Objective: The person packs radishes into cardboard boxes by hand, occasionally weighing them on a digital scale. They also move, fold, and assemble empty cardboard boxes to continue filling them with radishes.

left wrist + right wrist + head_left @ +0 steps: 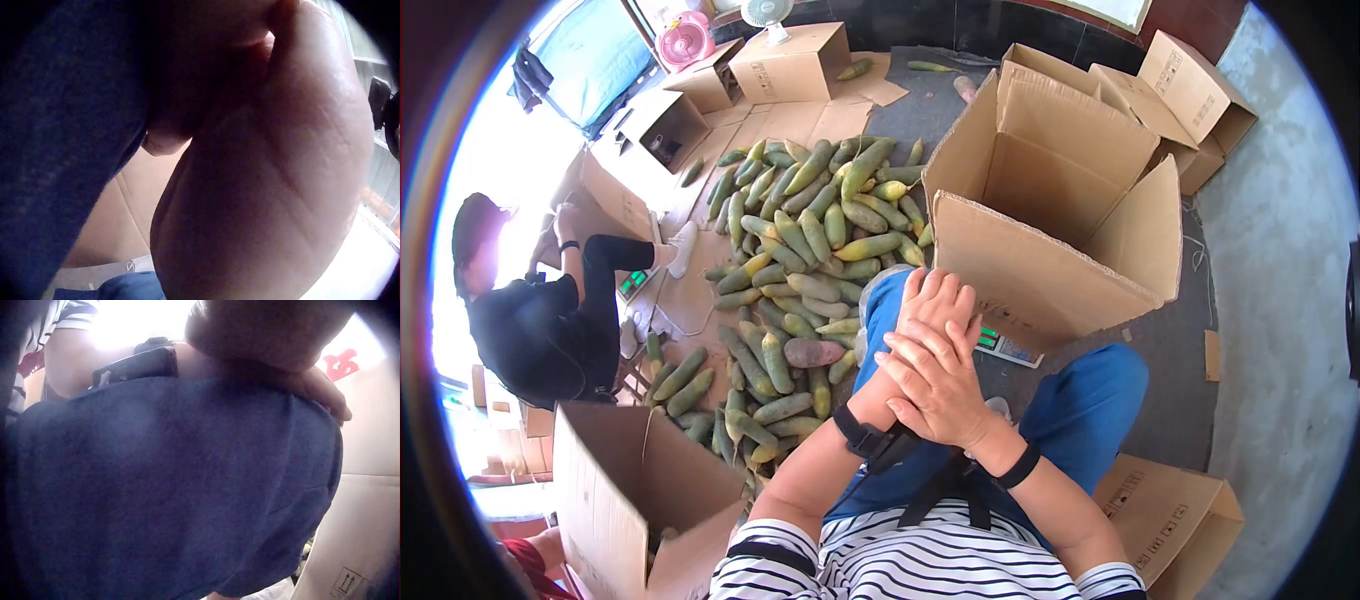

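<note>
My left hand [937,303] rests on the raised knee in blue trousers [175,481], its fingers loosely extended. Across its back and wrist lies my right hand [945,385], fingers relaxed and a little spread. Neither hand holds an object. Just ahead of the fingertips stands a large open cardboard box [1040,270], flaps up, on a scale [1012,350] with a green lit display. To the left of the knee spreads a big pile of green radishes [810,240], with a reddish one [812,352] among them. Skin and trouser cloth fill most of both wrist views.
Another open carton [600,500] stands at lower left, and one more [1170,520] lies at lower right. A person in dark clothes [540,330] sits at left beside a second scale [633,284]. Several cartons [790,65] and a pink fan [684,40] are at the back.
</note>
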`<state>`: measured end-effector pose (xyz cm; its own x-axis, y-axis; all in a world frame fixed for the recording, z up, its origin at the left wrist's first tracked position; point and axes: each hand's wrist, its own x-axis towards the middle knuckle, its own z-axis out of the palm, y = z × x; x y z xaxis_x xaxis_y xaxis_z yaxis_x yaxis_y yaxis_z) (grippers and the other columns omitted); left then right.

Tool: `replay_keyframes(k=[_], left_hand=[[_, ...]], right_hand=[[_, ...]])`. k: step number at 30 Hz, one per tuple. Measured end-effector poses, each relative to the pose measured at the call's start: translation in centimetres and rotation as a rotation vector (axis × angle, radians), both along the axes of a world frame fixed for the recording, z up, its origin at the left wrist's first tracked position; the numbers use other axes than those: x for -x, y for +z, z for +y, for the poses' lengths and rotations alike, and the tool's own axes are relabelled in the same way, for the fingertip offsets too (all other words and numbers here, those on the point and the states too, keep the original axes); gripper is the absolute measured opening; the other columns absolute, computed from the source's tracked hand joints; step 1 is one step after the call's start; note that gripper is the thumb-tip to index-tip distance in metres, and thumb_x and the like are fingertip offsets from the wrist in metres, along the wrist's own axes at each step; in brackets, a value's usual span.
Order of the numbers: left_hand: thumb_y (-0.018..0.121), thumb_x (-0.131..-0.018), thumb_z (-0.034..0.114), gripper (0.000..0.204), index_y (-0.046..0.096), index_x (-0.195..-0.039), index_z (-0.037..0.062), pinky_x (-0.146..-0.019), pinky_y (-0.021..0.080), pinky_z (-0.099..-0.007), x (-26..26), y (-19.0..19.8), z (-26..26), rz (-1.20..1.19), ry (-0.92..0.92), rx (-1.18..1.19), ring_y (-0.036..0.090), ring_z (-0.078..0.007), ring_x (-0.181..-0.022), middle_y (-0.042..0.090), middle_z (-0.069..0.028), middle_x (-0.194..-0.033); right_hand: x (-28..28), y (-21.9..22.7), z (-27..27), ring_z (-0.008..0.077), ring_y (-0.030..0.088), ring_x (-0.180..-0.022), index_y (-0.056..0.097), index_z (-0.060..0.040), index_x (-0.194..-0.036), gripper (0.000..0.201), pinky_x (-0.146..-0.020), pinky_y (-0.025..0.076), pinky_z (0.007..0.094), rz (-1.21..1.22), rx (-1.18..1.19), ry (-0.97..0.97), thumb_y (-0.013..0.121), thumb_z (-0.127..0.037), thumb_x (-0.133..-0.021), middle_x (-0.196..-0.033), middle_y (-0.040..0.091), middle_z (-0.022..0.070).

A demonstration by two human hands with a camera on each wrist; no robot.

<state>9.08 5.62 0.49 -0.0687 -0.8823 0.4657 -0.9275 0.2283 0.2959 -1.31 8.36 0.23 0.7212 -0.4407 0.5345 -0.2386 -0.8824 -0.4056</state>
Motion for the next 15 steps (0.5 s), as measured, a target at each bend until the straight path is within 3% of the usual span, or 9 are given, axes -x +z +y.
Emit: replay_keyframes(k=[4, 15], left_hand=[[0.065, -0.075, 0.026, 0.031, 0.056, -0.095, 0.0037, -0.101, 0.034, -0.0449, 0.7, -0.3, 0.0, -0.115, 0.022, -0.067, 0.048, -0.0285, -0.112, 0.055, -0.0109, -0.106], [0.064, -0.076, 0.025, 0.027, 0.057, -0.093, 0.0057, -0.100, 0.034, -0.0470, 1.7, -1.4, -0.5, -0.159, 0.020, -0.121, 0.047, -0.0278, -0.113, 0.055, -0.0102, -0.102]], right_hand=[[0.8, -0.2, -0.1, 0.0279, 0.042, -0.128, 0.059, -0.0101, -0.121, 0.044, -0.113, 0.013, 0.0498, -0.004, -0.008, -0.001, 0.051, -0.037, -0.087, -0.129, 0.053, 0.0093], [1.9, -1.0, -0.3, 0.0277, 0.040, -0.130, 0.058, -0.0110, -0.124, 0.047, -0.113, 0.012, 0.0494, 0.018, -0.013, -0.016, 0.044, -0.041, -0.092, -0.133, 0.051, 0.0083]])
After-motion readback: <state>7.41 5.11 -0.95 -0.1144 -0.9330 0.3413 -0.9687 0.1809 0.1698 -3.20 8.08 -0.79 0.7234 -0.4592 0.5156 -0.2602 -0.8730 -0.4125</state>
